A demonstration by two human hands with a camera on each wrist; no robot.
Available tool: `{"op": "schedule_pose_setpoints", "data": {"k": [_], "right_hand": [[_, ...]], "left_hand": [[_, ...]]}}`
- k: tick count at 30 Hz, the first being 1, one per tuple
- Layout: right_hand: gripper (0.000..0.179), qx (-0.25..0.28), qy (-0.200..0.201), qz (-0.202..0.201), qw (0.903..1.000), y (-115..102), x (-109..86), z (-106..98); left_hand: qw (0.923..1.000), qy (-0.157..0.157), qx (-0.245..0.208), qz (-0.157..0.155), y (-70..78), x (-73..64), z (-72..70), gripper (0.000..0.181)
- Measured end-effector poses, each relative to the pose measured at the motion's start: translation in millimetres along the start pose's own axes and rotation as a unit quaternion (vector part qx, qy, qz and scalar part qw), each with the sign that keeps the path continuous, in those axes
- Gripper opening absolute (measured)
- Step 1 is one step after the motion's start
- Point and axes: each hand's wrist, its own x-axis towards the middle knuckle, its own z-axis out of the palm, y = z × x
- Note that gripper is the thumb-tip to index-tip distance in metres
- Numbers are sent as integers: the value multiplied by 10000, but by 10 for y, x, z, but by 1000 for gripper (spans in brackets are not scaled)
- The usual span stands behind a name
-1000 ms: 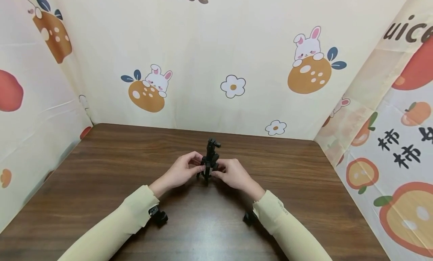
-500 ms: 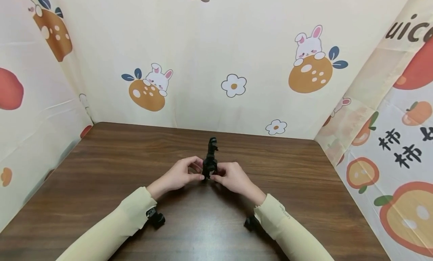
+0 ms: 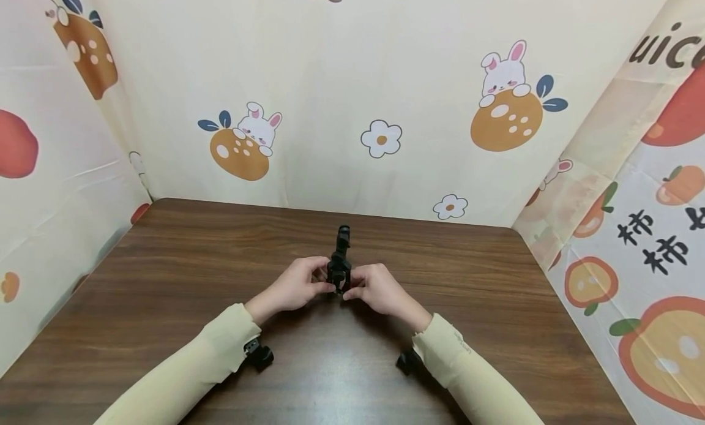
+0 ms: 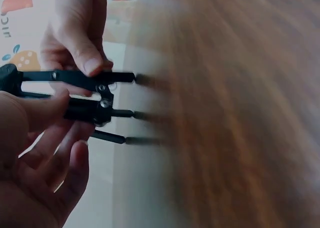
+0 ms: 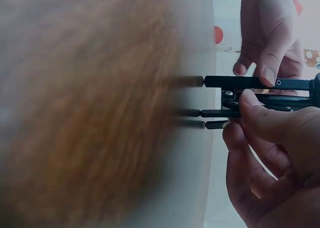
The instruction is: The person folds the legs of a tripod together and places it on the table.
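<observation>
A small black tripod (image 3: 339, 267) stands upright on the table between my two hands, its narrow top part pointing up. My left hand (image 3: 300, 284) grips it from the left; in the left wrist view the thumb lies along its black body. From the right, my right hand (image 3: 380, 288) pinches low on the legs with thumb and fingers. In the right wrist view the tripod legs (image 5: 232, 82) run close together, their tips meeting their reflections at the tabletop. The tripod's head is cut off at the edge of both wrist views.
The brown wooden table (image 3: 468, 351) is glossy at the front. A cream curtain (image 3: 330, 82) printed with rabbits, oranges and flowers hangs behind it, with printed cloth at both sides. Small black devices (image 3: 257, 353) sit on both wrists.
The tripod has turned, so its top no longer juts out to the right and its outline is narrower. Both hands have shifted slightly while staying on it.
</observation>
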Motion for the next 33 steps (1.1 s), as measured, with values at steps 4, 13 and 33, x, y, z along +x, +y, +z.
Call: {"op": "schedule_pose_setpoints", "data": {"k": [4, 13, 33], "right_hand": [[16, -341, 63, -90, 9994, 1, 25, -12], [47, -118, 129, 812, 9965, 46, 89, -92], [46, 422, -371, 283, 9980, 164, 183, -95]], "left_hand": [[9992, -13, 389, 71, 57, -17, -12, 18], [9966, -3, 823, 57, 114, -10, -25, 17], [9948, 23, 1018, 4, 105, 4, -21, 16]]}}
